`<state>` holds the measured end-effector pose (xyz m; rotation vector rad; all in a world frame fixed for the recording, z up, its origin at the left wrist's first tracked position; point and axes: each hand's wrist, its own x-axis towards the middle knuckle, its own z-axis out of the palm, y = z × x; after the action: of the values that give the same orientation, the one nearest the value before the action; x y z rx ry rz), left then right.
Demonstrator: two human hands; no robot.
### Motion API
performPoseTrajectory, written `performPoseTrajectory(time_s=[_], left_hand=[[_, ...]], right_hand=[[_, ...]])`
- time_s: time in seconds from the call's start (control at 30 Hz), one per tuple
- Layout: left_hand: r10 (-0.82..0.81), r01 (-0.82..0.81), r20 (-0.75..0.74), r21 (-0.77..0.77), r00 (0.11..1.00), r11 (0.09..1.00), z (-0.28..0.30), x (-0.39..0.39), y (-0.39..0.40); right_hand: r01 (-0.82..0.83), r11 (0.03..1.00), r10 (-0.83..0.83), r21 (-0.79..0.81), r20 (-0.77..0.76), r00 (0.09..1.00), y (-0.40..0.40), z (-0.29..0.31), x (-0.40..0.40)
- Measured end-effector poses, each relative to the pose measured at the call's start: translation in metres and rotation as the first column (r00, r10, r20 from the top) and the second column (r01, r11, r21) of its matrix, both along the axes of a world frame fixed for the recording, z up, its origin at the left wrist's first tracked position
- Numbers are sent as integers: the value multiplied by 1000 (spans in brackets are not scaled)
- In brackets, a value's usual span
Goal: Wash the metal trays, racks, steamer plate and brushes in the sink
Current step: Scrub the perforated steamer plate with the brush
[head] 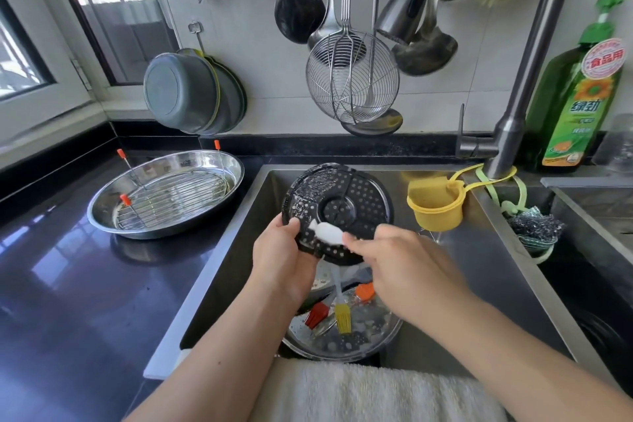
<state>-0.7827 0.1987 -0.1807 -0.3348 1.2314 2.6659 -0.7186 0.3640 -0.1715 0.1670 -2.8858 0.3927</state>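
Over a steel sink [239,250], a person's left hand [281,260] grips the lower-left rim of a dark perforated steamer plate [339,205], held tilted above the basin, while the right hand [407,267] is closed around a white scrubbing tool [327,233] pressed to the plate's face. Beneath the hands, red [317,313], yellow [342,317] and orange [364,291] silicone brushes lie on a round metal tray [373,336] at the sink bottom, partly hidden by the forearms. On the black counter to the left, an oval metal tray [102,212] holds a wire rack [171,199]. A yellow strainer cup [436,212] hangs from the faucet [524,86], beside a green detergent bottle [575,106]. A white towel [376,394] drapes the near edge.
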Motion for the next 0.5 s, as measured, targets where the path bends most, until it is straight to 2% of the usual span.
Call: performPoseTrajectory(time_s=[0.13,0.17,0.27,0.3,0.43,0.5], left_hand=[[61,-61,30,-13,998,998,-1,0,-2],[51,-50,28,-18,998,999,-1,1,-1],[13,-14,-7,-38,1000,999,1,7,3],[5,-6,-23,-40,1000,999,2,9,3],[8,-10,-38,-59,999,998,5,8,0],[-27,24,-46,-82,999,996,6,10,0]], right_hand=[[-140,987,147,-74,89,985,-11,-6,16],[-135,989,140,-67,77,987,-7,-5,14],[21,999,-23,-48,-23,999,14,-5,-7],[19,998,-20,-59,-21,1000,15,-5,-7],[-199,970,209,-142,61,976,-8,-10,15],[-79,991,74,-110,-45,996,7,-7,-3]])
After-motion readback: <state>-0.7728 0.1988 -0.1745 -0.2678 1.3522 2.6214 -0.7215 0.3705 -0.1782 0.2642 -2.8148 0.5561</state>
